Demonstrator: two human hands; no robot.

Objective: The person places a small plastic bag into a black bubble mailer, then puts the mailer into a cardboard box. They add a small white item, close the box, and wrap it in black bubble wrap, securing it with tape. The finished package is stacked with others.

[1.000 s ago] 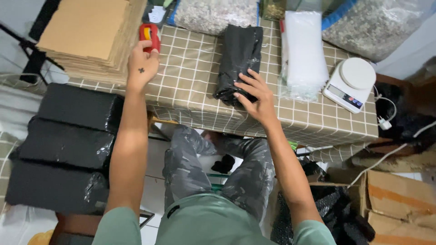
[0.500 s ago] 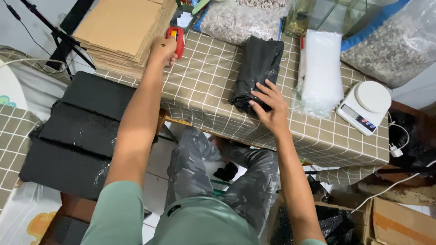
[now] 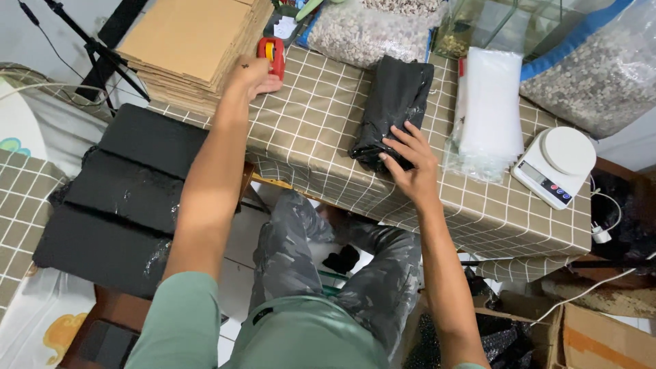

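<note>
my right hand (image 3: pixel 410 160) lies on the near end of the black bundle (image 3: pixel 393 109) on the desk (image 3: pixel 321 130), fingers spread and pressing, not closed around it. my left hand (image 3: pixel 251 76) is far to the left, its grip touching the red tape dispenser (image 3: pixel 272 56) just beyond it; if it holds it, i cannot tell. since half a second ago both hands have stayed in place. both arms are stretched forward.

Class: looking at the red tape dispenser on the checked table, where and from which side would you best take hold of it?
Grip the red tape dispenser across its narrow body from its near-left side, where the left hand already rests; the cardboard stack crowds its left and clutter sits behind.
</note>
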